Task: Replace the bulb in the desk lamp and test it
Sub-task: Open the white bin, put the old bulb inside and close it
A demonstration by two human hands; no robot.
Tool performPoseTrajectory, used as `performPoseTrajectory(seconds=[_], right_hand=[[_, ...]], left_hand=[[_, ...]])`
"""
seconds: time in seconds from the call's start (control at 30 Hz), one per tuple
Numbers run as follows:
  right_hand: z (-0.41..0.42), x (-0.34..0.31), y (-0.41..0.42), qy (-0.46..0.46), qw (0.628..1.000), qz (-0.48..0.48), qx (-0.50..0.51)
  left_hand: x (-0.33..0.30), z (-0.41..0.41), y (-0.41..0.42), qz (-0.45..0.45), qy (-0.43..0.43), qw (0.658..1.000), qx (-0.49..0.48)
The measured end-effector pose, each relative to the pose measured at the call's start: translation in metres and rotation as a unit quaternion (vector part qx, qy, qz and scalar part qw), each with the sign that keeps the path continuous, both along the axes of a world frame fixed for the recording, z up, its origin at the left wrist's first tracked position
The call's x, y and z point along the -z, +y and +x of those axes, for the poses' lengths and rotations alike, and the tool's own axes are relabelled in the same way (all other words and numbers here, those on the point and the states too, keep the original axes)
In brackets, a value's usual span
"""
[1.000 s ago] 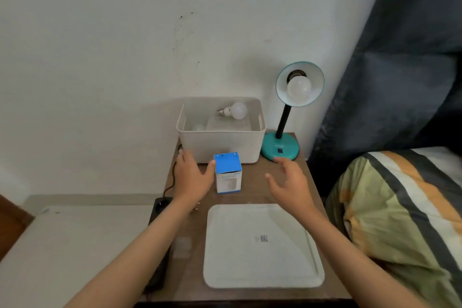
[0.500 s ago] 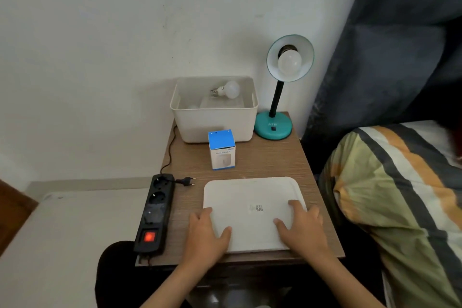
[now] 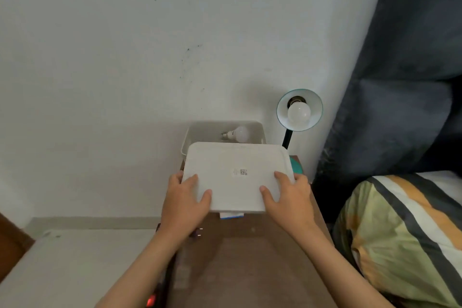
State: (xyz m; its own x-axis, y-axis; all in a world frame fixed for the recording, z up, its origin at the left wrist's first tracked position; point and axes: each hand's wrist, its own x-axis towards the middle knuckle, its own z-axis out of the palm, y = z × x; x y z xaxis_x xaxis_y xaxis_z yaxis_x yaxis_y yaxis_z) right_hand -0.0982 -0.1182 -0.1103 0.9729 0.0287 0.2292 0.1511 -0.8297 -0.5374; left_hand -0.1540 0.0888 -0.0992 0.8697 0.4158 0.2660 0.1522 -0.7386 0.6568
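A teal desk lamp (image 3: 299,110) stands at the table's back right, its shade facing me with a white bulb (image 3: 299,113) screwed in. A loose bulb (image 3: 237,134) lies in the white bin (image 3: 257,130) against the wall. I hold a flat white lid (image 3: 235,177) above the table, just in front of the bin. My left hand (image 3: 186,197) grips its near left corner and my right hand (image 3: 287,195) its near right corner. The blue and white bulb box (image 3: 231,215) shows only as a sliver under the lid.
A black power strip (image 3: 160,290) with a lit red switch lies along the wooden table's left edge (image 3: 250,257), a plug (image 3: 198,232) beside it. A striped pillow (image 3: 405,237) lies to the right, with a dark curtain (image 3: 400,82) behind it.
Both hands have closed on the white lid, lifted it off the table and carried it toward the bin. It now hides the bulb box and the lamp's base.
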Motion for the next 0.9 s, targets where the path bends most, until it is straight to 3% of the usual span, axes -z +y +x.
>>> performPoseTrajectory(seconds=[0.43,0.7,0.9], right_hand=[[0.152,-0.021,0.075,0.043,0.998,-0.045,-0.013],[0.165,0.007,0.084,0.039,0.994,-0.106,-0.008],[0.175,0.015,0.083,0.069,0.982,-0.166,-0.061]], left_hand=[[-0.015,0.152,0.060,0.007,0.083,0.996,-0.018],[0.011,0.175,0.069,0.041,0.104,0.994,-0.005],[0.019,0.181,0.076,0.071,0.151,0.985,0.044]])
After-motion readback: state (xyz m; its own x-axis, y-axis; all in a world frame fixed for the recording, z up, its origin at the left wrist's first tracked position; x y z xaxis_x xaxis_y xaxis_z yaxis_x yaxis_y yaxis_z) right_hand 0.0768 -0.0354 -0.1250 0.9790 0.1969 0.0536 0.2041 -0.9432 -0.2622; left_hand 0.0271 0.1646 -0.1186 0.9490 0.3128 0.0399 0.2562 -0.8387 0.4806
